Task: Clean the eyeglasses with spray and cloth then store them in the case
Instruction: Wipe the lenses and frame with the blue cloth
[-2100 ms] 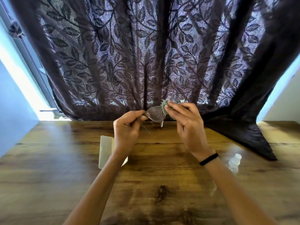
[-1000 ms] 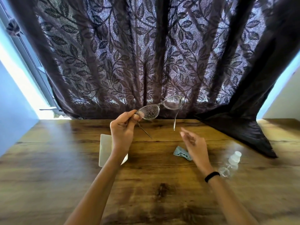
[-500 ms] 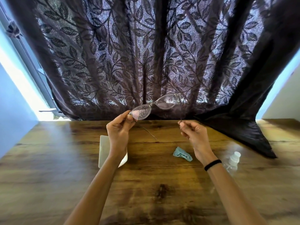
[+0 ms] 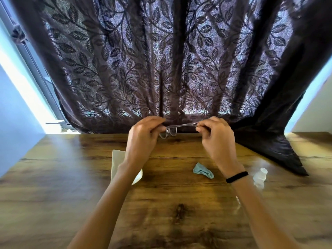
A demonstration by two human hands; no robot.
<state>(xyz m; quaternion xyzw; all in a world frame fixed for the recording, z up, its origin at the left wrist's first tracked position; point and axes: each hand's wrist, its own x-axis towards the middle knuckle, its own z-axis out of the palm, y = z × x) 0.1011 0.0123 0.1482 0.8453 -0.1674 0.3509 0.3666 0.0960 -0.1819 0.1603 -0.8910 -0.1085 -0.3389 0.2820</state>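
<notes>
- The person's left hand (image 4: 143,137) is closing its fingers around the left end of the eyeglasses (image 4: 170,131), holding them up above the far edge of the wooden table (image 4: 170,209).
- The right hand (image 4: 215,141) is pinching the tip of one temple arm, which is stretching out level from the frame toward that hand.
- The clear lenses are hanging just below the left hand's fingertips, seen nearly edge-on, so I cannot tell whether the other temple is folded in or out.
- The glasses are touching nothing but the two hands; they are sitting in the air in front of the dark leaf-patterned curtain (image 4: 179,60).
- The pale blue cloth (image 4: 203,170) is lying crumpled on the table, below and between the two hands, not touched by either.
- The pale case (image 4: 116,164) is resting flat on the table under the left wrist, which is covering part of it; I cannot make out whether it is open or closed.
- The clear spray bottle (image 4: 260,177) is lying near the right forearm, on its outer side, just beyond the black band (image 4: 237,177) the person is wearing on that wrist.
- The curtain's lower right corner is spilling onto the tabletop, well apart from the bottle.
</notes>
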